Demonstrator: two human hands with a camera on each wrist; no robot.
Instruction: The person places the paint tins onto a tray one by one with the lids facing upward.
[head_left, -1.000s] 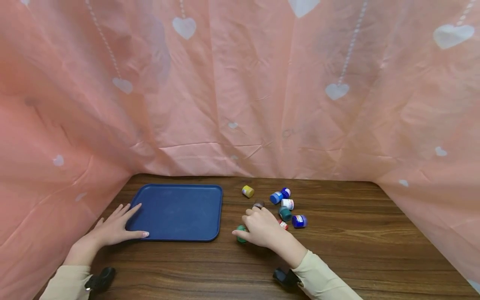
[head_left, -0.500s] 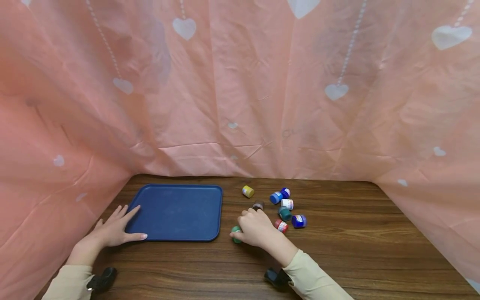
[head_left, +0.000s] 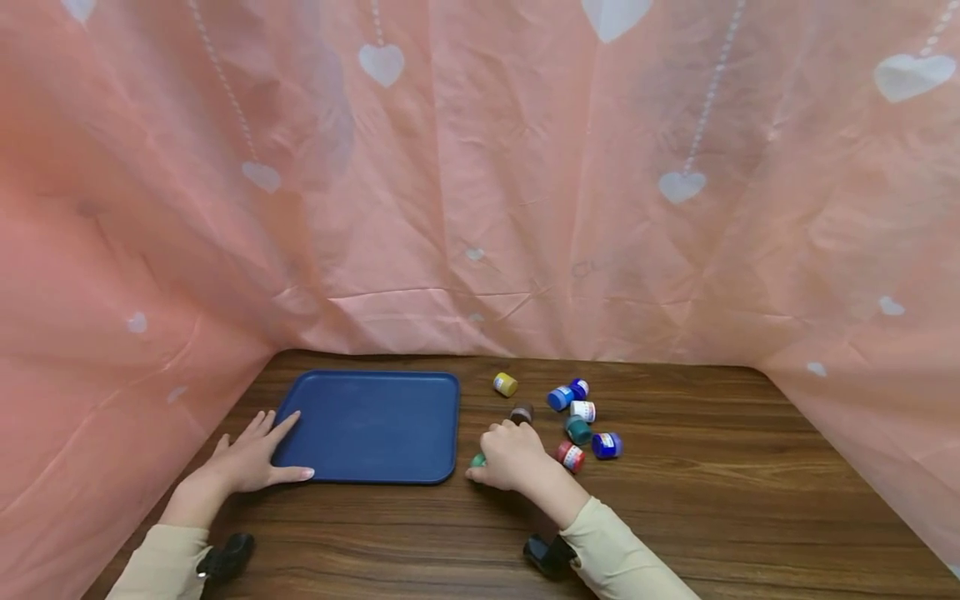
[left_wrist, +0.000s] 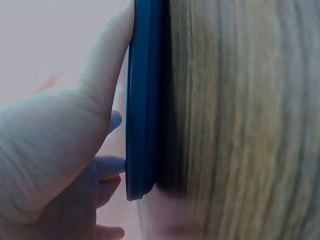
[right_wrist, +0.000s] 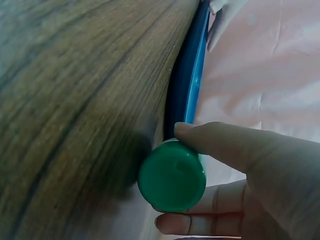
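Green jar (right_wrist: 172, 176) pinched in your right hand (head_left: 512, 457), just right of the blue tray (head_left: 367, 468) near its front corner. Step in hand, by my read: carrying it over. Next calls for clearing the rim. Left hand (head_left: 251, 457), fingers flat, steadies the tray's left edge.

Wooden table (head_left: 712, 508) backed by a pink curtain (head_left: 480, 183) with white hearts. On the table, right of centre: yellow pot (head_left: 506, 384), brown pot (head_left: 522, 412), blue pots (head_left: 567, 393), red pot (head_left: 570, 456).

I see the tray (head_left: 372, 425) at nine o'clock of the jars (head_left: 577, 412); my right hand (head_left: 512, 456) lies between them, perhaps nearer the tray.
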